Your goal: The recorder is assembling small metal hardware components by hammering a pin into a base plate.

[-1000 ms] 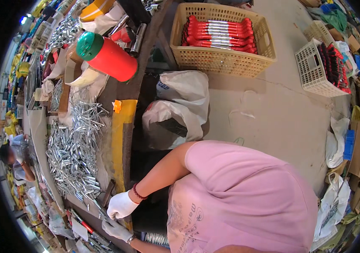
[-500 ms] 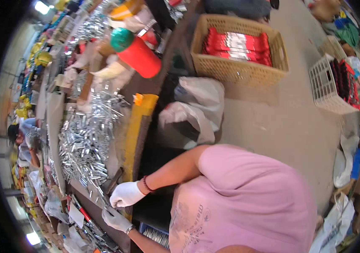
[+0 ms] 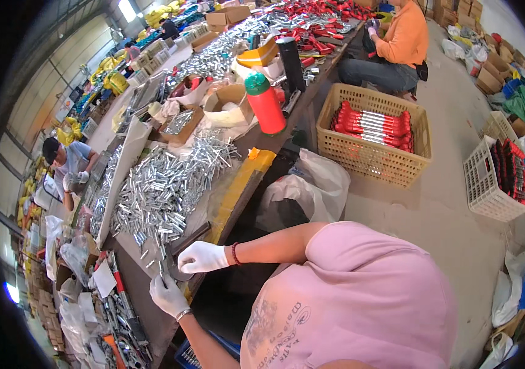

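My left hand (image 3: 169, 296), in a white glove, is at the near end of the workbench. Its fingers are closed on a small silver metal pin (image 3: 164, 268) near a metal fitting on the bench. Just above and right of it, my right hand (image 3: 203, 257), also gloved in white, is closed, its fingertips turned down; what they hold, if anything, is hidden. A dark bar (image 3: 190, 238) lies close beside the right hand. Beyond both hands spreads a large heap of short silver metal pins (image 3: 152, 200), with a few loose ones near the left hand.
A red bottle with a green cap (image 3: 265, 107) stands on the bench by yellow edge tape (image 3: 241, 184). On the floor are a tan basket of red-handled tools (image 3: 370, 163), a white bag (image 3: 311, 184) and a white crate (image 3: 490, 197). Two co-workers sit nearby.
The head view has turned, bringing the person in orange and more of the bench's far end into sight. My hands stay close together, with a slightly wider gap between them.
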The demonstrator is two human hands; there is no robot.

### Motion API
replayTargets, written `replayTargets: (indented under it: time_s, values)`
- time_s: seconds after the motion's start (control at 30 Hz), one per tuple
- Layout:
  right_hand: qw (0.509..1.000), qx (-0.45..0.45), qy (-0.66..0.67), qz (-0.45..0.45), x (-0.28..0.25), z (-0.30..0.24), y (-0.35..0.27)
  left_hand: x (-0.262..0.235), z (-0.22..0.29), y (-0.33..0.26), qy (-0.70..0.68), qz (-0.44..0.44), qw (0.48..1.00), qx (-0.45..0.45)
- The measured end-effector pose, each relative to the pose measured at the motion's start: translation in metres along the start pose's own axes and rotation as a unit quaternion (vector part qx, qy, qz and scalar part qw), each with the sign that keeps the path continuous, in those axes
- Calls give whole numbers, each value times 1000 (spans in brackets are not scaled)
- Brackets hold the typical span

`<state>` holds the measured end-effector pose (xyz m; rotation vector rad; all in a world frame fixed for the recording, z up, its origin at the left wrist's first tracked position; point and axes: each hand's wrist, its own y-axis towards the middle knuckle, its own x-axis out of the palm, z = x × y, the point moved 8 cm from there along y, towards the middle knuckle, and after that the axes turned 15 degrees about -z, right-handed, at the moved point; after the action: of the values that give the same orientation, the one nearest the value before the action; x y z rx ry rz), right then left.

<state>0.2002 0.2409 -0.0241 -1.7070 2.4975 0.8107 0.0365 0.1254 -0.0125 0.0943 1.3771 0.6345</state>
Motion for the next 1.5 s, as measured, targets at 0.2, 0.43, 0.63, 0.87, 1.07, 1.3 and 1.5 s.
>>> replayTargets:
  time_s: [0.2, 0.43, 0.63, 0.87, 1.07, 1.3, 1.5]
  values:
    - [1000, 15, -11, 1, 3, 3, 5, -1, -2, 0, 2, 21, 1000, 12]
    - [978, 145, 135, -65, 10, 27, 3, -24, 15, 1, 31, 24, 999, -5]
    - [955, 234, 179, -25, 8, 25, -5, -25, 7, 2, -61, 8, 998, -5]
    - [949, 268, 165, 3, 7, 17, -3, -31, 0, 4, -109, -16, 994, -9]
    - [976, 197, 90, 17, 2, 15, 2, -23, -4, 11, -143, -22, 989, 18]
    - [992, 122, 21, -6, 1, 5, 5, -18, -3, 4, -116, -17, 993, 32]
    - [993, 92, 39, -65, 18, 7, 3, -22, 10, -5, -73, -33, 997, -11]
